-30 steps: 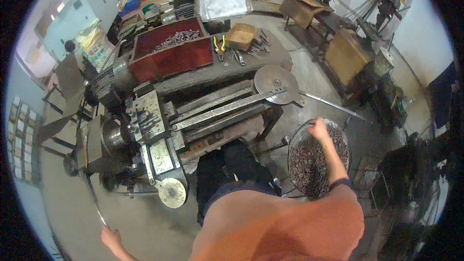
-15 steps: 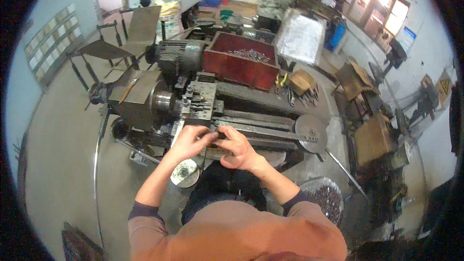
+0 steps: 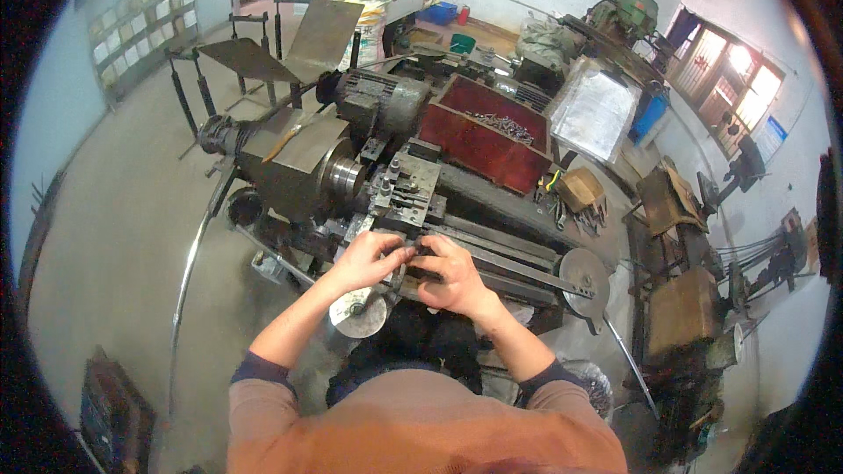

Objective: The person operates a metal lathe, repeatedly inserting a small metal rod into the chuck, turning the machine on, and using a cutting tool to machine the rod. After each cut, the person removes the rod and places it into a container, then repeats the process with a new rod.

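Observation:
My left hand (image 3: 369, 261) and my right hand (image 3: 454, 274) meet at the front of a small metal lathe, fingers bent and tips close together. Something small and dark seems to sit between the fingertips; its kind cannot be made out. Just beyond the hands is the tool slide (image 3: 406, 189), with bolts and clamped blocks on top. To its left the bright round spindle (image 3: 348, 177) sticks out of the headstock (image 3: 294, 175). Below my left hand is a pale round handwheel (image 3: 360, 316).
A red box (image 3: 483, 151) holding many small metal parts stands behind the lathe, beside a motor (image 3: 384, 104). Pliers (image 3: 552, 181) and a small cardboard box (image 3: 581, 189) lie to its right. A round plate (image 3: 586, 283) sits at the bed's right end. A wire basket (image 3: 590, 379) stands low right.
The view has swung, so the lathe and room appear shifted right and tilted. Both hands stay together at the lathe's front, their fingers slightly repositioned.

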